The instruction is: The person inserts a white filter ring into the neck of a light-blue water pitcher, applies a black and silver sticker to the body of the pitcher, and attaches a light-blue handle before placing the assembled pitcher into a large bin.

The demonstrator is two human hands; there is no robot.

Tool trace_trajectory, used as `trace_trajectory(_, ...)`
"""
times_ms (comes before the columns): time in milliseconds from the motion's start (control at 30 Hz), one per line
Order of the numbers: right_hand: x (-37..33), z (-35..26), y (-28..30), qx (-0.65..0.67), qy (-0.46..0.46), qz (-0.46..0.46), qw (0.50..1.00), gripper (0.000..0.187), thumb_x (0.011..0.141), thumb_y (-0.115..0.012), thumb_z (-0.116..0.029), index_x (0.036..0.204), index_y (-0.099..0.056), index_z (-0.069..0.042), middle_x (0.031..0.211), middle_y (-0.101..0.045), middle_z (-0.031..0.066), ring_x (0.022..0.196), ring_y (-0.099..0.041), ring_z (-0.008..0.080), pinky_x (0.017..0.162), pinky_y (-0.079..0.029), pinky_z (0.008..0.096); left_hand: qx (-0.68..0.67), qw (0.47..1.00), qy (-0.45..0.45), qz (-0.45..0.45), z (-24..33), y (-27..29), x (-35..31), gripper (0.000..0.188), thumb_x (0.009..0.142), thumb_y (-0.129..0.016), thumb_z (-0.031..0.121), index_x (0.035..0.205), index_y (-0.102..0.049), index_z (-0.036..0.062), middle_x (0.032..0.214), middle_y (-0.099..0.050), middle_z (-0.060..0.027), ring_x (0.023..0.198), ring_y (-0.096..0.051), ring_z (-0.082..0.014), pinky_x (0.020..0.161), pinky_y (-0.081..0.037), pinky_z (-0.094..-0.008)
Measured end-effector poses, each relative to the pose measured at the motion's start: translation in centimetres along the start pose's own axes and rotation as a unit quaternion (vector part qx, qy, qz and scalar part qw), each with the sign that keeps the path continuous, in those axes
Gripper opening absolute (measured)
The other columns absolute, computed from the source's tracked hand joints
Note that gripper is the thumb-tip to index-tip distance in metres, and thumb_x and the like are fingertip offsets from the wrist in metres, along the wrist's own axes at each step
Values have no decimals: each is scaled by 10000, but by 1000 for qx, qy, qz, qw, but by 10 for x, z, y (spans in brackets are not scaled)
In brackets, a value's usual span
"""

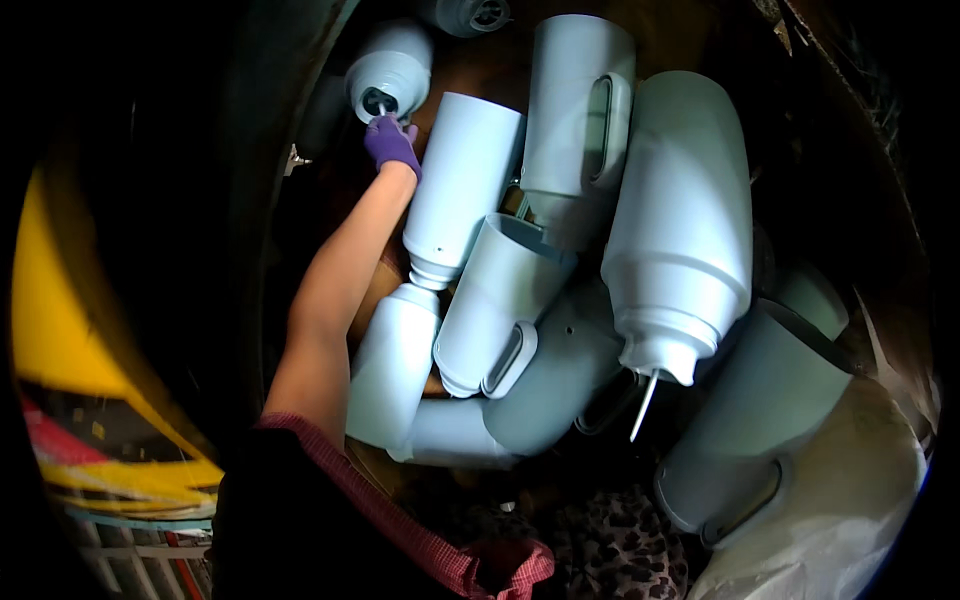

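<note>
Left hand on a stem at the neck of the far-left flask shell

Largest first: the dark container carries a loose pile of pale-blue shells; I can't tell what kind of container it is.
- Biggest shell: toward the right edge, neck facing the near side, thin white rod poking out of the neck.
- Handled shell: near right corner, tilted, beside a pale plastic sheet.
- Upper handled shell: far side, about mid-width.
- Plain shell: just right of the hand, no handle visible.
- Far-left shell: the one being worked, by the far left corner, threaded neck facing the near side, mouth dark inside.
- Left hand: purple glove, fingers curled nearly closed, looks pinched on a pale stem at that mouth. Can't tell if the fingers also touch the neck rim.

Right hand out of frame; can't tell its state.

My read: step in hand is gripping the stem at the neck. Next move calls for staying in line with the neck so the stem doesn't bend, and keeping the shell from rolling, since no second hand is seen bracing it.
</note>
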State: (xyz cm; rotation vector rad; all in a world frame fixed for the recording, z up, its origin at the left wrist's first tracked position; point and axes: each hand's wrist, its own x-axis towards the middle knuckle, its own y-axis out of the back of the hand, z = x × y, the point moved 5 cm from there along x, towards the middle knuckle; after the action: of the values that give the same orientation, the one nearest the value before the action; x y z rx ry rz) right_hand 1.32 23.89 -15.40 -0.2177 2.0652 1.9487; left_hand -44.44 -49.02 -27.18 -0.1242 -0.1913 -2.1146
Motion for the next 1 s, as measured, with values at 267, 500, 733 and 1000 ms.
trace_trajectory(267, -46, 1, 5, -24, 33, 27, 999, 104, 897, -711, -176, 957, -791, -202, 971, -719, -58, 920, -692, 113, 1003, -477, 406, -33, 997, 56, -40, 58, 204, -234, 108, 1065, -539, 173, 1163, -532, 126, 918, -446, -6, 824, -486, -133, 1031, -535, -465)
trace_trajectory(500, -87, 15, -18, 25, -88, 72, 993, 171, 933, -689, -244, 1028, -787, -346, 1132, -706, -137, 1276, -581, 246, 1228, -216, 596, 268, 963, 29, -21, 121, 383, -391, 507, 1021, -557, 145, 1500, -445, 21, 1307, -550, -72, 1110, -550, -182, 1042, -442, -346)
trace_trajectory(733, -107, 17, -26, 88, -95, 144, 981, 140, 968, -669, -274, 1027, -787, -321, 1123, -720, -123, 1271, -595, 238, 1260, -26, 603, 282, 956, -87, -3, 165, 332, -410, 618, 956, -587, 77, 1532, -376, 0, 1549, -405, -170, 1465, -384, -269, 1219, -292, -379)
trace_trajectory(1000, -105, 25, -37, 105, -119, 131, 979, 104, 946, -707, -254, 1006, -785, -288, 1135, -720, -115, 1292, -581, 247, 1223, -65, 656, 592, 509, -465, -418, 213, 192, -481, 437, 849, -747, 296, 1282, -708, 253, 1499, -537, -111, 1405, -435, -411, 1167, -251, -702)
